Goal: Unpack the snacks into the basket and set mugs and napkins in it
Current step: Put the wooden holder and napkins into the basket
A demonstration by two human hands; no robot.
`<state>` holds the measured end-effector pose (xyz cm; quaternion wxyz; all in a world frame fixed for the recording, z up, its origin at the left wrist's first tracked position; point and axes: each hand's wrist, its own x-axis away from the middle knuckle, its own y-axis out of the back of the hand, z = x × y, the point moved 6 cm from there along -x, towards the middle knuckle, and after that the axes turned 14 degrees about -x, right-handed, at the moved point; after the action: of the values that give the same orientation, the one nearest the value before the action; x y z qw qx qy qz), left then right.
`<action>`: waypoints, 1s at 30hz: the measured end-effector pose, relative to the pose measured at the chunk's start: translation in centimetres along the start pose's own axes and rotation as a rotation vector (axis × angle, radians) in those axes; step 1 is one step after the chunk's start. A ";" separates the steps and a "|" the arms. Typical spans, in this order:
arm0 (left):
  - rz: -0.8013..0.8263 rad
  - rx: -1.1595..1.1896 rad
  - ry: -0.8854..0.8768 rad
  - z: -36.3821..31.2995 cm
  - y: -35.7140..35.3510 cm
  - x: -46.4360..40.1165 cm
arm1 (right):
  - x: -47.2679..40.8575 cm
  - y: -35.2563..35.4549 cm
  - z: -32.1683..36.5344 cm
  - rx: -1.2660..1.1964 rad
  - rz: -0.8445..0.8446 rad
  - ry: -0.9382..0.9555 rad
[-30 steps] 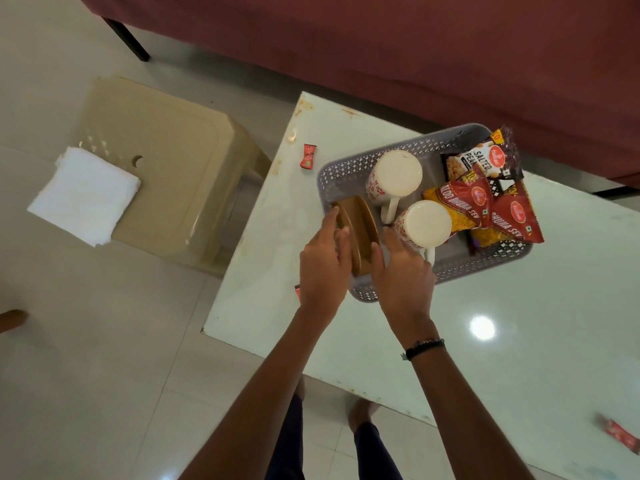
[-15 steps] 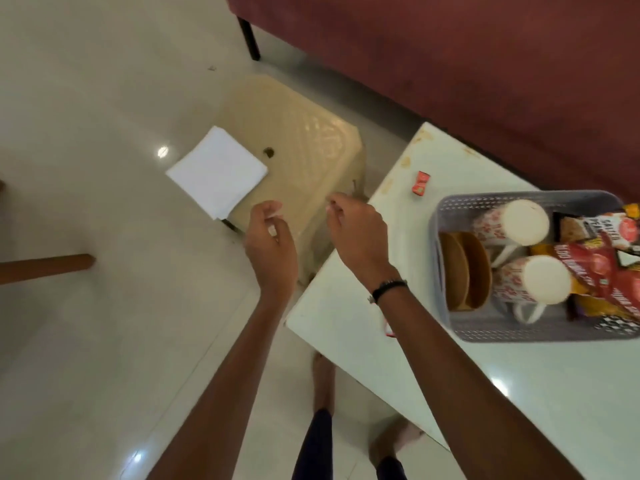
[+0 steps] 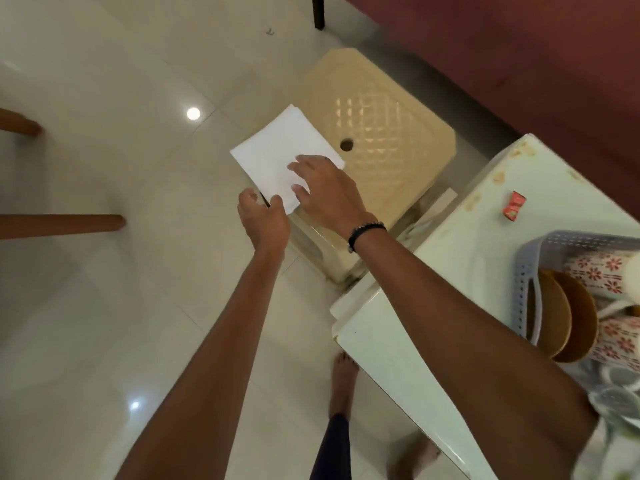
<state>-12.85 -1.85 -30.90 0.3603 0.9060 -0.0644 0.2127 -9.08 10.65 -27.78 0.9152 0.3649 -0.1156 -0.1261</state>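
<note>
The right hand [image 3: 327,188] lies palm down with fingers spread and nearly straight on the napkins [image 3: 280,154], a white folded stack, pressing its near corner; it wears a dark beaded band [image 3: 365,232] at the wrist. The left hand [image 3: 265,220] sits just beside the same near corner, half open, with thumb and fingers loosely curved toward the edge of the stack; whether they already touch or pinch the paper cannot be told. The napkins rest on the stool [image 3: 388,157], a beige plastic one with a quilted top and a round hole near its middle, and the stack overhangs the stool's left edge, so part of it stands out over the floor [image 3: 104,306]. Right of the stool, and touching or nearly touching its corner, stands the worktop [image 3: 467,237], pale and glossy with chipped, stained edges. A small red wrapper [image 3: 514,206] lies on the worktop, just right of the stool. Farther right of the stool, at the picture's edge, the grey perforated basket [image 3: 554,244] stands on the worktop, holding two brown discs [image 3: 568,317] set on edge against its near wall and two white mugs [image 3: 602,271] with a red flower print lying beside them, partly cut off by the frame. Behind the stool runs a dark red sofa [image 3: 519,64]. Left of the stool, well apart, two wooden legs [image 3: 62,225] reach in over the floor. Below the stool, bare feet [image 3: 341,379] stand on the tiles.
</note>
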 end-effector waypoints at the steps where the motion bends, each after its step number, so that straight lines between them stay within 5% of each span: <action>1: 0.017 0.036 0.026 0.0 -0.3 -0.2 | -0.2 -0.4 -0.3 0.005 0.019 -0.010; 12: 0.022 0.142 0.126 -0.9 -1.2 -2.1 | 0.1 -1.3 -1.5 0.012 -0.028 0.039; 25: 0.042 -0.096 -0.107 -5.0 -1.3 -3.1 | 0.3 -2.1 -2.3 -0.123 0.020 0.050; 30: 0.140 -0.009 -0.194 -5.9 -1.0 -1.2 | 1.0 -1.1 -2.9 -0.310 0.027 -0.060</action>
<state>-15.68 2.80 -28.21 0.3406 0.9140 -0.1628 0.1484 -7.42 11.43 -30.42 0.9583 0.2137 -0.1271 -0.1408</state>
